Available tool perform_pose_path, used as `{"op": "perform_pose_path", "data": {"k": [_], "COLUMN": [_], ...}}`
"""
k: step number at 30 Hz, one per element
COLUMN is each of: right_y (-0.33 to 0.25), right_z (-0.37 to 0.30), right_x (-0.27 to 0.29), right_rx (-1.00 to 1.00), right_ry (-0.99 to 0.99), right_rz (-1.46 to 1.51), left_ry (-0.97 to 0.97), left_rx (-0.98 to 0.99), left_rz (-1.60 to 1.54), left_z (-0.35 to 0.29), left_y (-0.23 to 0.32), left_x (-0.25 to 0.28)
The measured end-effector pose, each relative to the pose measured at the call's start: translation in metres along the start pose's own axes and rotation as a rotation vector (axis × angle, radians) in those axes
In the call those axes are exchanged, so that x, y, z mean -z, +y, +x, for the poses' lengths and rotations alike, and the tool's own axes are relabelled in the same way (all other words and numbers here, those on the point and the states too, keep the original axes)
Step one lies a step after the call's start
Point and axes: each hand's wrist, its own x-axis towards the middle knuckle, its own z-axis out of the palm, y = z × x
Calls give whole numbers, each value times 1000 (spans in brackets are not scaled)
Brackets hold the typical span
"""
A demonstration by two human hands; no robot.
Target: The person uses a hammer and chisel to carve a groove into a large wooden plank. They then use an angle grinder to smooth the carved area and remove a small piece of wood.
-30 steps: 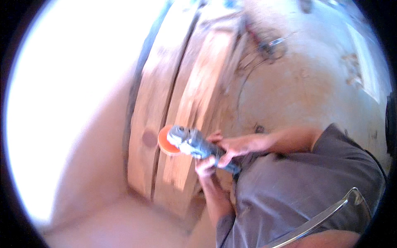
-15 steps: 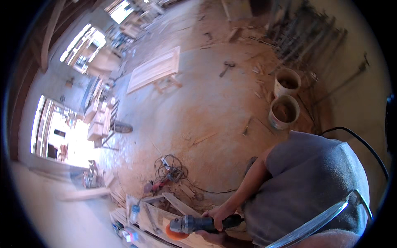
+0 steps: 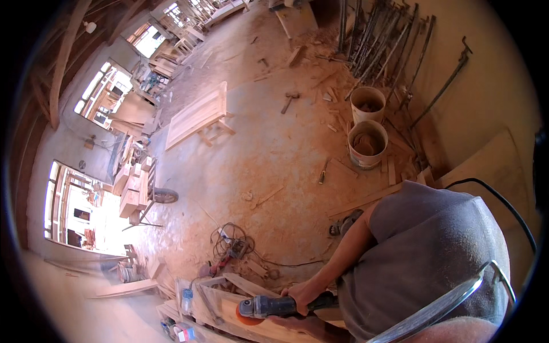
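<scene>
Both my hands are on a dark angle grinder (image 3: 267, 307) with a silver head and an orange disc (image 3: 249, 317), near the lower edge. My right hand (image 3: 303, 295) is closed around the rear of its body. Below the body, my left hand (image 3: 293, 324) holds it from underneath, its fingers partly hidden. The disc is over or against a pale wooden piece (image 3: 224, 301); whether they touch I cannot tell. Next to that wood stands a clear bottle with a blue cap (image 3: 187, 303).
A second, red power tool (image 3: 214, 267) lies on the dusty floor beside a coiled cable (image 3: 233, 243). Two buckets (image 3: 368, 148) and leaning metal clamps (image 3: 377, 46) line the right. A wooden panel (image 3: 197, 117) stands farther off, with a wheeled timber cart (image 3: 134, 191) at left.
The view has turned, so the buckets and clamps sit farther left and the panel lower. The grinder remains in both hands, slightly farther right in the picture.
</scene>
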Motion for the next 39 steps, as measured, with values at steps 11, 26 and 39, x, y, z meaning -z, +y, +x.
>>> {"op": "perform_pose_path", "data": {"k": [11,26,39], "right_y": [40,13,-57], "right_z": [28,182,221], "right_x": [15,94,91], "right_rx": [-217,-291,-424], "right_ry": [-60,-333,-726], "right_rz": [-107,-528,-932], "left_ry": [490,2077,2197], "left_rx": [82,541,870], "left_rz": [176,89,105], "left_z": [-41,-202,-118], "left_y": [-88,-248,-197], "left_x": [37,-11,4]}}
